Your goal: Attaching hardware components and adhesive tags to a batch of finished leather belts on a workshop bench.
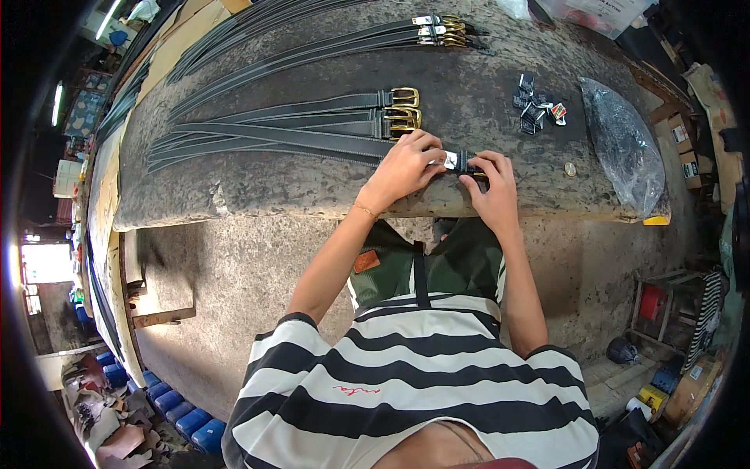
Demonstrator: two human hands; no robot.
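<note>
At frame centre, the left hand (402,168) pinches the buckle end of a dark belt (312,144), fingers together on a small silver fitting (451,160). The right hand (492,187) clamps the same end from the right, fingertips closed on it. 2 gold-buckled belts (402,109) lie just above on the worn workbench (258,187); small tags (535,105) lie at upper right.

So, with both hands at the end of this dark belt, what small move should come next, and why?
Probably press the small silver piece onto the belt end. The left hand and right hand pinch it between them at the bench edge, and this end shows no gold buckle like the finished belts beyond.
</note>
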